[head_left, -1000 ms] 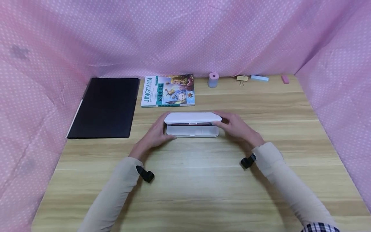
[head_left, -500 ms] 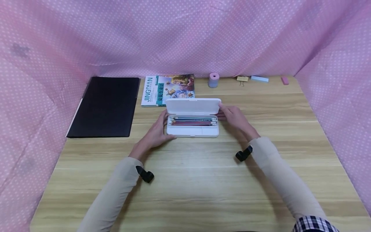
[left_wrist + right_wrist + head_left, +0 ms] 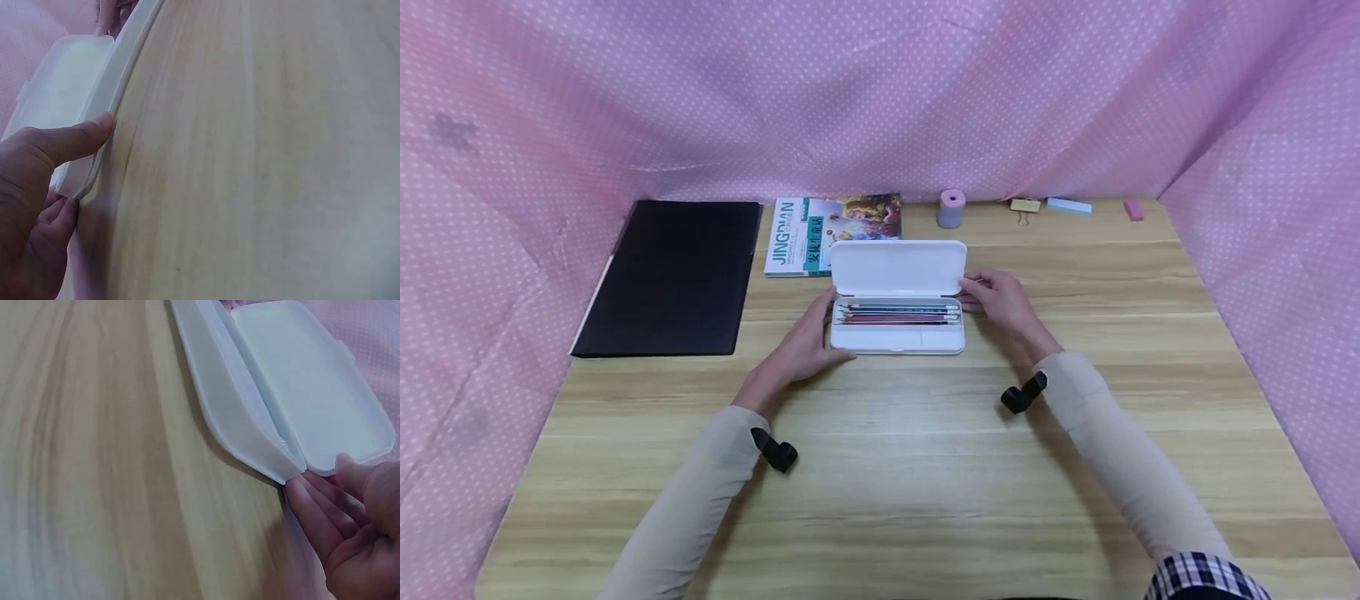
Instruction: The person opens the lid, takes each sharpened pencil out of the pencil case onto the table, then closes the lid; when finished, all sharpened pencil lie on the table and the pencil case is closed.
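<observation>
In the head view, the open white pencil case lies on the table about midway between its left and right edges, pencils in its rear compartment. Its raised lid hides the near right part of a book. The left hand grips the left end; the right hand holds the right end at the hinge. A black folder lies near the table's far left corner; a binder clip sits along the far edge.

In the left wrist view, the thumb crosses the front rim, fingers at the corner.

In the right wrist view, the thumb touches the lid's edge, fingertips the base's rear corner.
</observation>
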`<state>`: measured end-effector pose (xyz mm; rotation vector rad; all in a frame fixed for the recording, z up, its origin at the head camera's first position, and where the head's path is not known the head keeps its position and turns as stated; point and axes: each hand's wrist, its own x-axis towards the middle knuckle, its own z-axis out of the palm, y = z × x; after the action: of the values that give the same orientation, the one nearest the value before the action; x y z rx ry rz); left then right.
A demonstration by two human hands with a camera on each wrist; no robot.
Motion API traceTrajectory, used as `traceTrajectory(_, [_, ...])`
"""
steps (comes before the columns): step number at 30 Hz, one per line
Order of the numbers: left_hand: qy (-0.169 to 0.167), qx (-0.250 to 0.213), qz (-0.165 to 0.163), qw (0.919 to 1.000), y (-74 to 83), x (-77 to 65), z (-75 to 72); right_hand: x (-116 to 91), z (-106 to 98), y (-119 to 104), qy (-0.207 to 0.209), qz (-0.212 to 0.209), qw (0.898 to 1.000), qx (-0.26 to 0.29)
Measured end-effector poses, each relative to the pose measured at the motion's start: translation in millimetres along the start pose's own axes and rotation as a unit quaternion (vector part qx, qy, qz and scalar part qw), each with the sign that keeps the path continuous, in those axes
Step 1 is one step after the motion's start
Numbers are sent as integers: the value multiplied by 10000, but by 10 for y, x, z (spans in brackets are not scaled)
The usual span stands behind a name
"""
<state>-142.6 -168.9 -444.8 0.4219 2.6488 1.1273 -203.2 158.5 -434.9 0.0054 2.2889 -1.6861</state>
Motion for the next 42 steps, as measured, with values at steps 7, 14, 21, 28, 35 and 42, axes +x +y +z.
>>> traceTrajectory(7, [-173, 358, -127, 9991, 10, 1, -38, 19, 40, 1, 246, 185, 9992, 251])
traceTrajectory(14, [-222, 412, -185, 9987, -12, 13, -30, -48, 23, 1, 310, 39, 9991, -300])
traceTrajectory(21, [-239, 408, -220, 9986, -18, 7, -31, -223, -44, -15, 698, -366, 9875, -1368])
traceTrajectory(28, [-216, 372, -208, 9989, -2, 9, -41, -396, -69, -55, 603, -1553, 9654, -2004])
traceTrajectory(35, [-112, 310, -249, 9991, -21, 26, -21, -420, -12, -15, 169, -2113, 9533, -2150])
traceTrajectory(42, [-60, 99, -327, 9994, -27, 29, -12, -387, 22, 67, 40, -2123, 9585, -1902])
